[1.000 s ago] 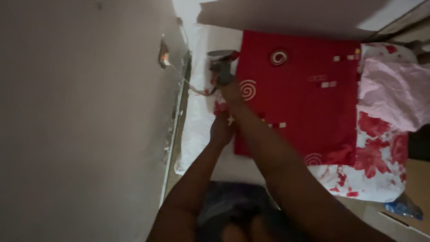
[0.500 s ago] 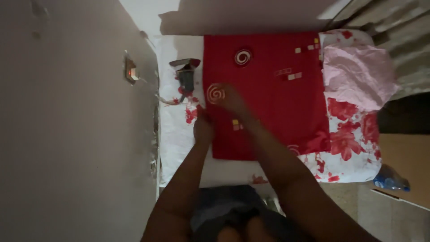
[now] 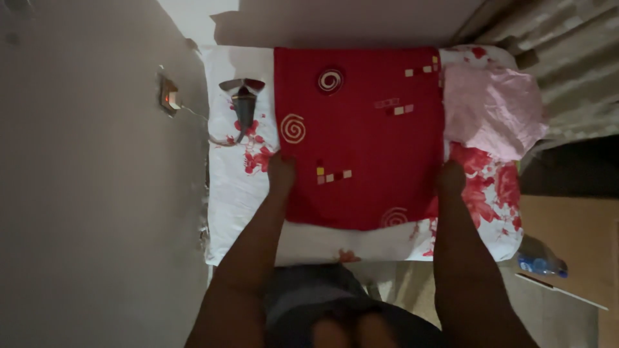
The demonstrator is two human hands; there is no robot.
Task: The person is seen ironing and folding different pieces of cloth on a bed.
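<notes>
While the red cloth (image 3: 364, 135) lies flat across the middle of the frame on a white sheet with red flowers (image 3: 242, 193), the left hand (image 3: 282, 173) presses its left edge and the right hand (image 3: 450, 178) its right edge, fingers seemingly flat in the dim light, holding nothing. An iron (image 3: 243, 103) stands at upper left, a crumpled pink cloth (image 3: 493, 109) at upper right.
</notes>
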